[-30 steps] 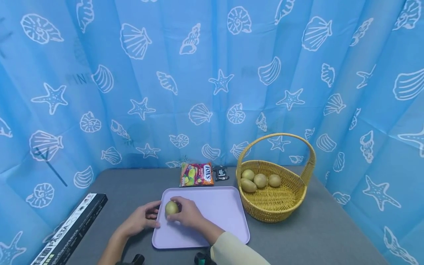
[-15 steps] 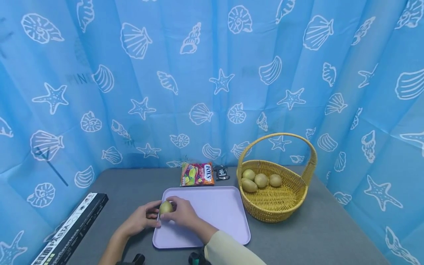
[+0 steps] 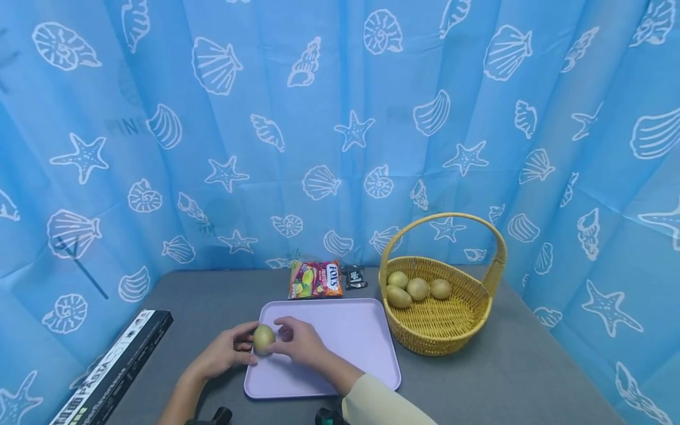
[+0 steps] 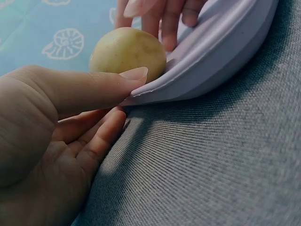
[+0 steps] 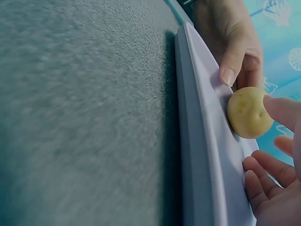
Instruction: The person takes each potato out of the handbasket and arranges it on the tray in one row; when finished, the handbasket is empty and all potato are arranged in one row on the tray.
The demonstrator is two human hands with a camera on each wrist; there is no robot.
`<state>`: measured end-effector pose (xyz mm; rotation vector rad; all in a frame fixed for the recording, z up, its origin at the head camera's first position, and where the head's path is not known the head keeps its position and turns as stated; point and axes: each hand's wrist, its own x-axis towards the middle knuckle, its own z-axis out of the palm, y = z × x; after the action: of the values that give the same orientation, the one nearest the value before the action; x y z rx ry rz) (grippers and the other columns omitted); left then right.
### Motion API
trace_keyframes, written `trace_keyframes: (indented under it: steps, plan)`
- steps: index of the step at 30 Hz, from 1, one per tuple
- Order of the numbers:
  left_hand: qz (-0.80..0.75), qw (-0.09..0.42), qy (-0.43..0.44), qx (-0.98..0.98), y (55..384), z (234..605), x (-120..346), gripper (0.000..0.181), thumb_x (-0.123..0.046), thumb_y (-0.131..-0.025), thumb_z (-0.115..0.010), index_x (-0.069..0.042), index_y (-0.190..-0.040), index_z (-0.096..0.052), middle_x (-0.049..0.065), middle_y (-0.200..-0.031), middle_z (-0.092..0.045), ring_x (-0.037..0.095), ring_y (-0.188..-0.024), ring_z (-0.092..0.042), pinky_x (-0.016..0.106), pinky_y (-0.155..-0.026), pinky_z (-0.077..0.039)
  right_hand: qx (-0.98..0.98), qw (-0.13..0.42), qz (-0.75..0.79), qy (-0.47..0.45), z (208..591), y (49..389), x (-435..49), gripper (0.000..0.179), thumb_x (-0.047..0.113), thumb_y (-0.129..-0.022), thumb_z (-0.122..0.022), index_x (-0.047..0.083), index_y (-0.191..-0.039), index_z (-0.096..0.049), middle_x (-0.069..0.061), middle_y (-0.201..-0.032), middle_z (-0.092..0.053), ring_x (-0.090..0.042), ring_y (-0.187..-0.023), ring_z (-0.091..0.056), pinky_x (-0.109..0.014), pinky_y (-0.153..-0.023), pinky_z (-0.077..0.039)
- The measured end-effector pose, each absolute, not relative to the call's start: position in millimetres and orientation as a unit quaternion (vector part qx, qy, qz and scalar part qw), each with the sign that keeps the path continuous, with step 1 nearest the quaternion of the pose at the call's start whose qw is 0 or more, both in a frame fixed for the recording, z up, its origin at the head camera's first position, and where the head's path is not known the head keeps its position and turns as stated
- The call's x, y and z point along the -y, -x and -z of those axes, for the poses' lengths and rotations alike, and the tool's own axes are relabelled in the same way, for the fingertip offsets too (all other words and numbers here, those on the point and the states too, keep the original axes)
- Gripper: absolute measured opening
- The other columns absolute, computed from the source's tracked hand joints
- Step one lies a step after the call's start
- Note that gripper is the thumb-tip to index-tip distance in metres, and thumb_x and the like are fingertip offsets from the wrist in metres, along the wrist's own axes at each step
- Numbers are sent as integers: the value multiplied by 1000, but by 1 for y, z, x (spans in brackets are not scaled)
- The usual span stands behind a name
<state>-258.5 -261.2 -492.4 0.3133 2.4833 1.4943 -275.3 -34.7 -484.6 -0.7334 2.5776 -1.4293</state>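
A yellowish potato (image 3: 263, 340) rests at the left end of the lilac tray (image 3: 350, 336). My left hand (image 3: 225, 354) holds the tray's left edge; in the left wrist view the thumb (image 4: 101, 89) lies along the rim in front of the potato, with the other fingers lower down beside the edge. My right hand (image 3: 303, 343) is just right of the potato, its fingers spread and loosely bent. The right wrist view shows its thumb tip right at the potato (image 5: 248, 113), while the other fingers are apart from it, over the tray.
Several more potatoes (image 3: 417, 289) sit in a yellow wicker basket (image 3: 441, 345) with a tall handle, to the right of the tray. Behind the tray lie a colourful candy bag (image 3: 316, 280) and a small black packet (image 3: 354, 277). A long pasta box (image 3: 114, 366) stands at the left.
The right hand has moved the potato leftward to the tray's left edge, then loosened its fingers and drawn slightly back to the right. The left hand has stayed in place.
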Motion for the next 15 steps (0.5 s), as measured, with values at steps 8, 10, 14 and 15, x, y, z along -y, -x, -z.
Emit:
trace_keyframes:
  steps: [8,10,14,15]
  plan:
    - [-506,111,-103,-849,259,495,261,83,-13,-74,-83,5,-143,-41,21,-131,-53,30,-110,-57,46,-91,-51,-838,39,485,245,472,263,11,43,21,-85,-75,8,-124,-63,-8,-109,-68,-19,-93,-65,-28,-78,-53]
    - [-504,110,-102,-851,260,495,261,83,-12,-74,-83,5,-143,-41,20,-131,-54,30,-109,-57,46,-91,-51,-832,41,496,244,465,260,2,41,19,-86,-74,9,-124,-63,-9,-111,-67,-17,-94,-65,-29,-78,-53]
    - [-502,111,-97,-852,260,495,261,84,-12,-73,-84,5,-143,-41,19,-129,-55,29,-109,-57,46,-91,-51,-826,35,507,245,449,257,-17,36,19,-88,-72,13,-123,-64,-4,-114,-67,-14,-95,-64,-28,-79,-53]
    - [-502,111,-98,-852,260,495,261,83,-12,-73,-83,5,-143,-41,19,-129,-55,29,-109,-57,46,-91,-51,-825,30,507,247,445,256,-22,35,19,-89,-71,14,-123,-64,-2,-114,-67,-14,-95,-64,-28,-80,-53]
